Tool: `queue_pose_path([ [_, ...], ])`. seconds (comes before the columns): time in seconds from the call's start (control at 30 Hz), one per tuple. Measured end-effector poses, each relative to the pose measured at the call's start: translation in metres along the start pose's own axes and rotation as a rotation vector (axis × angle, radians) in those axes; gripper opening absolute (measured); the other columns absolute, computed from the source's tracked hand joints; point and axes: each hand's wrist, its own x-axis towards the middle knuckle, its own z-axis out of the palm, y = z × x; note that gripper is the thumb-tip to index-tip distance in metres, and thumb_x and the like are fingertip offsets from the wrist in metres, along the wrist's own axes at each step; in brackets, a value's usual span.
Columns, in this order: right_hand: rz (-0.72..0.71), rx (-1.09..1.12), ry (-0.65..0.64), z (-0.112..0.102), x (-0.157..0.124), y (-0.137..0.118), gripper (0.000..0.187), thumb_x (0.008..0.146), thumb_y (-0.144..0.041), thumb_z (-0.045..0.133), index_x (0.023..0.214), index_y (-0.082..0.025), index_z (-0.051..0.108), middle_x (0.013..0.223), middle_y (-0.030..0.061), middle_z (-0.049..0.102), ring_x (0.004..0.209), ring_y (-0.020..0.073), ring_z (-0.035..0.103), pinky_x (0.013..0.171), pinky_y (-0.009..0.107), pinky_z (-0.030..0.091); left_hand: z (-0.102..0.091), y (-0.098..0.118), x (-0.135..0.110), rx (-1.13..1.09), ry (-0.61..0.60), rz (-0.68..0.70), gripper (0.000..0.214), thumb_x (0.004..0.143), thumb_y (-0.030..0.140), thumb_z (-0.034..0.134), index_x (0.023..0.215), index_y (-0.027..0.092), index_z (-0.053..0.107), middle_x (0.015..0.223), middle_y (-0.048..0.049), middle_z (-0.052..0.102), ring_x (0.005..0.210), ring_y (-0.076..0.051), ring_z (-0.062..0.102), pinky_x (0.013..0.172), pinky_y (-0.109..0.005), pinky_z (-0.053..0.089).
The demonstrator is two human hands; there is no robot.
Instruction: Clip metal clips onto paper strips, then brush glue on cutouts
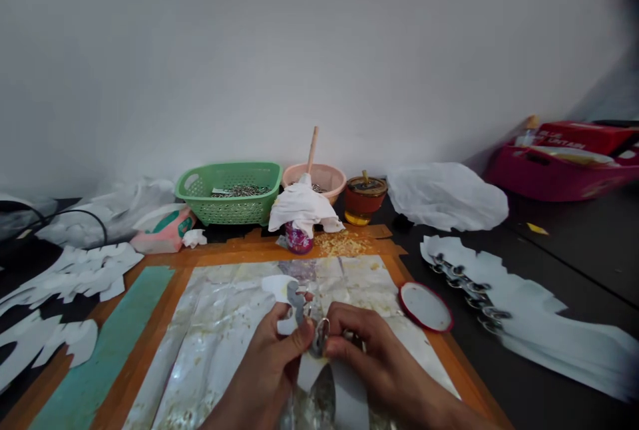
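Both hands are close together over the middle of the stained sheet. My left hand (279, 347) is closed, pinching a white and grey cut-out strip (295, 300) with a scalloped edge between thumb and fingers. At its lower end is a small metal ring clasp (320, 335), touching the left thumb tip. My right hand (359, 343) is closed, with thumb and index finger at the right side of this clasp. White tails of the strip hang below the hands. The clasp's exact shape is partly hidden by the fingers.
Similar white strips with metal rings (469, 290) lie at right, plain white cut-outs (74, 270) at left. Behind stand a green basket (229, 207) of metal parts, a pink bowl (339, 184), a cloth-covered purple jar (299, 240) and an amber pot (360, 204). A red-rimmed lid (426, 307) lies right.
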Motion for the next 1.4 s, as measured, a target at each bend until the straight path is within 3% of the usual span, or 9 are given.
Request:
queue_pose_path([
  [0.13,0.073,0.122,0.015,-0.004,0.003,0.007,0.048,0.090,-0.061,0.061,0.069,-0.020,0.050,0.070,-0.0020,0.050,0.067,0.0145,0.043,0.062,0.027,0.033,0.001,0.002,0.006,-0.064,0.011,-0.024,0.053,0.069,0.056,0.086,0.102,0.020,0.067,0.085,-0.0053,0.074,0.084,-0.025,0.072,0.076,-0.033,0.055],
  [0.2,0.118,0.151,0.038,-0.005,0.003,0.009,0.048,0.087,-0.062,0.064,0.068,-0.020,0.050,0.069,-0.0021,0.049,0.066,0.0140,0.042,0.060,0.026,0.032,0.000,0.004,0.008,-0.070,0.005,-0.011,0.058,0.065,0.061,0.086,0.100,0.020,0.066,0.081,-0.0047,0.073,0.082,-0.025,0.072,0.075,-0.033,0.055],
  [0.37,0.193,0.233,0.060,0.001,0.001,0.013,0.052,0.082,-0.065,0.068,0.066,-0.020,0.048,0.064,-0.0038,0.043,0.061,0.0117,0.036,0.054,0.025,0.027,-0.001,0.004,0.003,0.135,-0.013,0.071,0.077,0.057,0.034,0.097,0.120,0.022,0.055,0.075,-0.0012,0.073,0.070,-0.020,0.071,0.068,-0.027,0.053],
  [0.57,0.239,0.332,-0.021,0.007,0.001,0.010,0.059,0.080,-0.076,0.063,0.071,-0.020,0.049,0.066,-0.0046,0.042,0.060,0.0110,0.034,0.055,0.023,0.029,0.000,0.008,-0.001,0.183,-0.004,0.139,0.086,0.058,0.035,0.097,0.129,0.022,0.049,0.067,0.0026,0.068,0.061,-0.017,0.067,0.061,-0.025,0.051],
  [0.77,0.271,0.363,0.047,-0.002,0.000,0.005,0.066,0.087,-0.082,0.044,0.089,-0.019,0.066,0.082,0.0021,0.058,0.075,0.0176,0.050,0.068,0.028,0.041,0.003,0.014,-0.001,0.146,0.077,0.145,0.088,0.053,0.035,0.098,0.126,0.021,0.050,0.075,-0.0014,0.074,0.064,-0.017,0.069,0.065,-0.025,0.054],
  [0.93,0.374,0.448,0.044,-0.004,0.003,0.015,0.049,0.077,-0.066,0.075,0.079,-0.018,0.063,0.067,-0.0035,0.050,0.058,0.0106,0.040,0.053,0.023,0.030,0.007,0.017,-0.002,0.118,0.145,0.146,0.075,0.049,0.033,0.099,0.112,0.021,0.060,0.072,0.0011,0.073,0.065,-0.017,0.071,0.065,-0.025,0.055],
  [1.13,0.356,0.541,0.077,0.001,0.003,0.017,0.049,0.078,-0.061,0.078,0.068,-0.016,0.060,0.061,-0.0035,0.048,0.056,0.0091,0.040,0.053,0.023,0.029,0.011,0.010,-0.003,-0.038,0.204,0.088,0.065,0.056,0.036,0.096,0.111,0.025,0.065,0.094,-0.0011,0.076,0.079,-0.018,0.073,0.065,-0.022,0.054],
  [1.33,0.387,0.573,0.120,-0.001,0.002,0.008,0.051,0.072,-0.063,0.080,0.067,-0.016,0.060,0.061,-0.0033,0.050,0.056,0.0094,0.040,0.054,0.023,0.029,0.005,0.003,-0.002,-0.196,0.039,0.044,0.068,0.055,0.064,0.090,0.102,0.020,0.068,0.099,-0.0086,0.077,0.089,-0.025,0.073,0.074,-0.030,0.058],
  [1.4,0.429,0.599,0.140,-0.001,0.002,0.008,0.049,0.071,-0.062,0.081,0.068,-0.017,0.061,0.060,-0.0032,0.050,0.055,0.0102,0.041,0.052,0.024,0.028,0.004,0.004,-0.002,-0.128,0.044,0.075,0.068,0.051,0.058,0.095,0.100,0.021,0.067,0.102,-0.0086,0.077,0.091,-0.027,0.073,0.077,-0.032,0.058],
])
